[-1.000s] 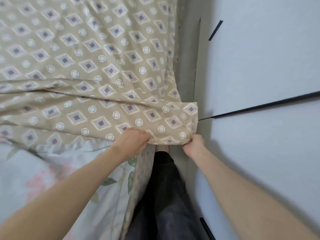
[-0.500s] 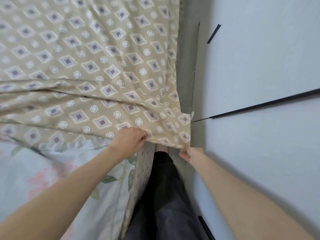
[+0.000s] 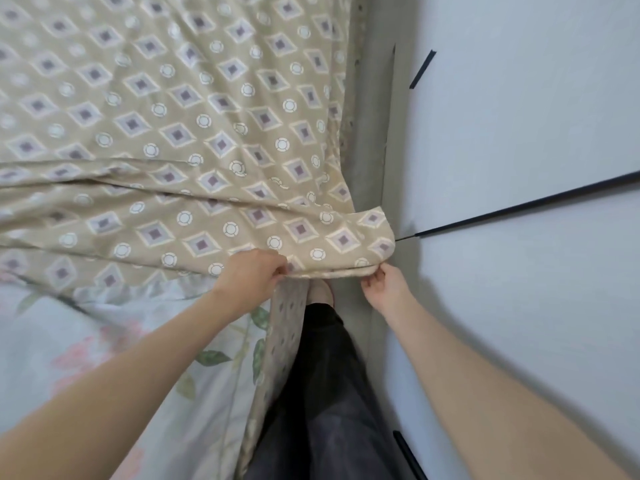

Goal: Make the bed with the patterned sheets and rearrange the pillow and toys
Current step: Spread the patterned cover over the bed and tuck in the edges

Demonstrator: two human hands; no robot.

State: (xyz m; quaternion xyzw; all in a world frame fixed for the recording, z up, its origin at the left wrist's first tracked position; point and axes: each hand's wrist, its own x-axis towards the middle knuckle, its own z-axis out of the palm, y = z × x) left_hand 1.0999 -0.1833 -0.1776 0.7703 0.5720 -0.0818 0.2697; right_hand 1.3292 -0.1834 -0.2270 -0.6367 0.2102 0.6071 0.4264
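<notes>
The beige patterned sheet (image 3: 180, 133) is lying spread and creased, partly covering a floral sheet (image 3: 86, 341). The left hand (image 3: 250, 276) is gripping its near edge, and the right hand (image 3: 382, 285) seems to be pinching the corner beside the wall (image 3: 519, 133).

We see the bed (image 3: 350, 98) with a pale floral sheet (image 3: 104, 358) lying on its near part. A beige sheet (image 3: 173, 133) with diamonds and circles covers the far part, overlapping the floral one, with long creases near its edge.
</notes>
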